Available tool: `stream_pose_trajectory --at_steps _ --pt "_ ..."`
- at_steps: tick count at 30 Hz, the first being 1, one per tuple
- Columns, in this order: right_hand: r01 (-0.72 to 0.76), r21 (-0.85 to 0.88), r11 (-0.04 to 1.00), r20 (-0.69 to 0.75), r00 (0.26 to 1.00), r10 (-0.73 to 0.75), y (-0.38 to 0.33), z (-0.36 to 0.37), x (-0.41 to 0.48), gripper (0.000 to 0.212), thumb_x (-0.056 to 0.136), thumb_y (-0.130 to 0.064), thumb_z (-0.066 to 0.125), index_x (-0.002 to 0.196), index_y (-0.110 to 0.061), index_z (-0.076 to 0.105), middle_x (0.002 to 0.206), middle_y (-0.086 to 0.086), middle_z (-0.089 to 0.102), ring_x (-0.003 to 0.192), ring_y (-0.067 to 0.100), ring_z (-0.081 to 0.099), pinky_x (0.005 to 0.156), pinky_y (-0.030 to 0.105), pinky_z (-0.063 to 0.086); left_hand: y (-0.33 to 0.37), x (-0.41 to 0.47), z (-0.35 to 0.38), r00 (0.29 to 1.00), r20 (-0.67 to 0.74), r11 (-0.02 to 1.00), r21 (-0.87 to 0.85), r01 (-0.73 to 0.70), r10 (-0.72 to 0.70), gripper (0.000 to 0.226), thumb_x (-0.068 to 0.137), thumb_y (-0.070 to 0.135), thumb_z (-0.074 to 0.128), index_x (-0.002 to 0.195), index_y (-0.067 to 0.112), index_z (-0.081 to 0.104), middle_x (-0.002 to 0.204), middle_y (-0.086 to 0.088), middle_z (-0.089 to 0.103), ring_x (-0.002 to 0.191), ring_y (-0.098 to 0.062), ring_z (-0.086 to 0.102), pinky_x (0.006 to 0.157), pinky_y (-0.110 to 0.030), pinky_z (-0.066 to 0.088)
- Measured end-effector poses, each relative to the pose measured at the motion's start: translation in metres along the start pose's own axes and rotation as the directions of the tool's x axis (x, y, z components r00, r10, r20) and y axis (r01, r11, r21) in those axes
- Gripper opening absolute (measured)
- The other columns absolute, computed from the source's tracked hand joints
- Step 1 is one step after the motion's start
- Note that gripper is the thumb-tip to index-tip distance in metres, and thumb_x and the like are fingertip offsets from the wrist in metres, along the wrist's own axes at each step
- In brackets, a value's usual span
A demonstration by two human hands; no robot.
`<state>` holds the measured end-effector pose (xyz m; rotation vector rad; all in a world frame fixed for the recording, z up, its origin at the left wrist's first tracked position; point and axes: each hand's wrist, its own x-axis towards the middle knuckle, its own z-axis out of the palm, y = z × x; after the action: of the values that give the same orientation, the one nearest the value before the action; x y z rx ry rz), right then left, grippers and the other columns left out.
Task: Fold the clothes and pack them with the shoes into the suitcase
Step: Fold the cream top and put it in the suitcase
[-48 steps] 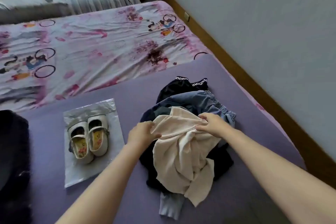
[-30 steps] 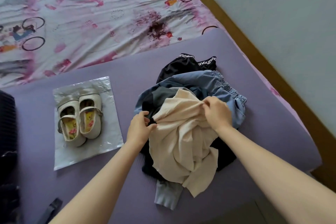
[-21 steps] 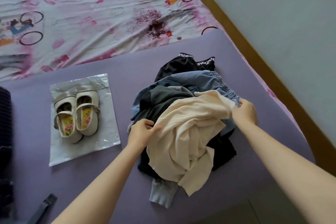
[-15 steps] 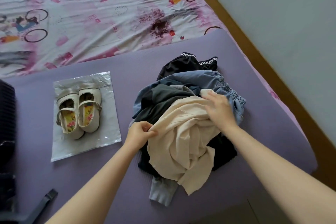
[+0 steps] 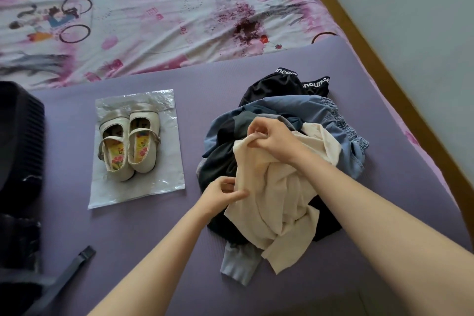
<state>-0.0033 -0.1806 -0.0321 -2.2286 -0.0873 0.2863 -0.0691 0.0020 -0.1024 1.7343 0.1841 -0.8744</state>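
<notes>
At the view's nine o'clock edge sits the dark ribbed suitcase point(image 5: 20, 141). A grey strap point(image 5: 69, 272) lies at its five o'clock on the purple mat point(image 5: 143, 238). The cream shoes point(image 5: 129, 141) stand paired on a clear plastic bag point(image 5: 164, 187), with bare mat between them and the clothes at their three o'clock.

The left hand point(image 5: 220, 195) pinches the left edge of the cream garment point(image 5: 279, 202) between thumb and curled fingers. The right hand point(image 5: 272, 140), at the left's one o'clock, grips a bunched fold of the same garment with its fingers curled round it.

Under the garment lie a blue denim garment point(image 5: 295, 106) and, at twelve o'clock, a black garment point(image 5: 277, 84). The mat's right edge runs near the pile. Beyond that edge are a strip of pink sheet point(image 5: 154, 20) and the wooden skirting point(image 5: 395, 84).
</notes>
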Motion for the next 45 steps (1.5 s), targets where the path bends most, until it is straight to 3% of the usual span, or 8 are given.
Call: stream_pose_trajectory --at_steps 3,9,14,19,23,30,37,45 --pt "0.005 -0.010 1.000 -0.073 0.997 -0.006 0.001 -0.013 0.005 0.026 0.079 -0.007 0.065 0.073 -0.029 0.051 0.076 -0.008 0.058 0.077 0.014 0.051 0.074 0.027 0.038 -0.019 -0.007 0.010 0.999 0.038 0.997 0.072 0.001 -0.004 0.022 0.078 0.023 0.075 0.095 0.015 0.065 0.090 0.004 0.068 0.086 -0.011 0.064 0.076 -0.024 0.051" --pt "-0.048 -0.189 0.981 -0.026 0.999 0.044 0.017 -0.015 0.008 0.023 0.079 -0.010 0.065 0.079 -0.027 0.049 0.081 -0.006 0.058 0.088 0.019 0.053 0.081 0.035 0.044 -0.051 -0.027 0.020 0.997 -0.075 0.997 -0.082 0.005 -0.012 0.014 0.083 0.016 0.069 0.087 0.004 0.066 0.079 0.000 0.065 0.070 -0.003 0.058 0.065 -0.014 0.045" --pt "-0.164 -0.468 0.868 0.111 0.964 0.243 0.012 -0.006 0.007 0.048 0.081 -0.023 0.067 0.127 -0.024 0.053 0.106 0.001 0.060 0.121 0.026 0.038 0.101 0.032 0.033 -0.065 -0.052 0.000 0.929 -0.359 0.943 -0.331 -0.037 -0.090 0.011 0.087 0.014 0.064 0.085 0.003 0.064 0.074 -0.003 0.064 0.071 -0.011 0.056 0.064 -0.023 0.050" --pt "-0.107 -0.548 0.829 0.221 0.938 0.267 -0.023 0.026 -0.008 0.011 0.082 -0.027 0.065 0.090 -0.028 0.058 0.081 -0.008 0.057 0.100 0.021 0.032 0.081 0.027 0.029 -0.080 -0.091 -0.065 0.852 -0.513 0.936 -0.341 -0.090 -0.105 0.013 0.089 0.020 0.063 0.083 0.010 0.069 0.068 0.005 0.062 0.066 -0.008 0.051 0.064 -0.029 0.045" --pt "0.015 -0.532 0.847 0.321 0.929 0.185 -0.050 0.077 -0.022 0.016 0.083 -0.019 0.059 0.084 -0.028 0.046 0.095 -0.003 0.063 0.090 0.020 0.055 0.067 0.030 0.035 -0.101 -0.121 -0.120 0.831 -0.554 0.966 -0.240 -0.100 -0.052 0.012 0.088 0.022 0.064 0.079 0.018 0.071 0.071 0.006 0.066 0.066 -0.005 0.053 0.064 -0.026 0.041" --pt "0.158 -0.422 0.893 0.544 0.832 0.110 -0.093 0.174 -0.024 0.023 0.080 -0.024 0.067 0.085 -0.027 0.045 0.095 -0.001 0.062 0.088 0.020 0.052 0.066 0.030 0.032 -0.156 -0.170 -0.212 0.732 -0.681 0.999 0.014 0.045 -0.024 0.008 0.084 0.027 0.070 0.076 0.030 0.070 0.071 0.008 0.069 0.067 -0.010 0.058 0.059 -0.019 0.041" --pt "-0.116 -0.279 0.953 0.147 0.976 0.162 -0.108 0.207 0.046 0.023 0.080 -0.027 0.071 0.080 -0.024 0.048 0.095 0.006 0.067 0.093 0.028 0.059 0.076 0.037 0.045 -0.129 -0.131 -0.282 0.595 -0.794 0.963 0.241 0.122 0.123 0.014 0.080 0.043 0.069 0.077 0.030 0.068 0.073 0.004 0.069 0.075 -0.017 0.063 0.065 -0.035 0.046" --pt "-0.273 -0.353 0.895 -0.181 0.958 0.221 -0.092 0.221 0.132 0.012 0.087 -0.023 0.062 0.094 -0.017 0.054 0.106 0.015 0.065 0.108 0.036 0.050 0.077 0.033 0.032 -0.085 -0.036 -0.316 0.543 -0.796 0.919 0.380 0.107 0.266 0.025 0.082 0.044 0.067 0.086 0.019 0.068 0.090 -0.003 0.069 0.090 -0.025 0.062 0.069 -0.032 0.041"
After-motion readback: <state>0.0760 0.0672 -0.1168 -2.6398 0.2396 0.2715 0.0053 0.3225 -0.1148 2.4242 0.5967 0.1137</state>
